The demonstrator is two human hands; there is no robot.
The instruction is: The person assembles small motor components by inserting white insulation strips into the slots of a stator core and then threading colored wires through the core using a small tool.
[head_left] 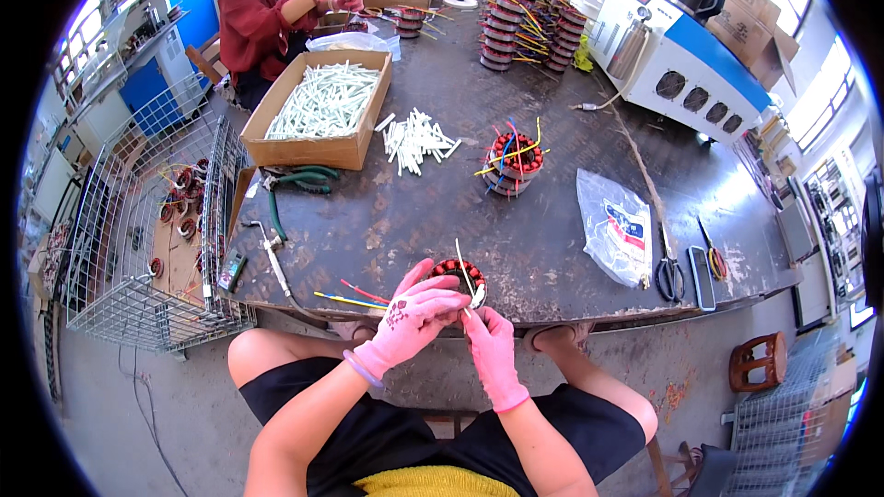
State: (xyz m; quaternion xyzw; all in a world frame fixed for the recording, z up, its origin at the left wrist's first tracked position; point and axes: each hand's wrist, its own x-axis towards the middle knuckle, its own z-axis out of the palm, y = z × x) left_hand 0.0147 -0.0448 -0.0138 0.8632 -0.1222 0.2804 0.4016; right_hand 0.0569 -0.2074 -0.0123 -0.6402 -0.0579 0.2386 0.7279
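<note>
At the table's near edge I hold a round motor stator (pixel 472 278) with red windings around its ring. My left hand (pixel 414 315), in a pink glove, is closed on its left side, fingers lying across it. Red, yellow and blue wire leads (pixel 352 301) stick out to the left of that hand. My right hand (pixel 494 354), also gloved in pink, pinches a thin white strand (pixel 464 262) at the stator's near right side. The strand rises past the ring. Fingers hide the lower part of the stator and the exact pinch point.
Beyond stand a stack of stators (pixel 509 182), loose white sleeves (pixel 416 142) and a cardboard box (pixel 354 149) of them. Pliers (pixel 306 179) lie left; a plastic bag (pixel 615 230), scissors (pixel 670 278) and a phone (pixel 702 278) lie right. A co-worker (pixel 262 14) sits far left.
</note>
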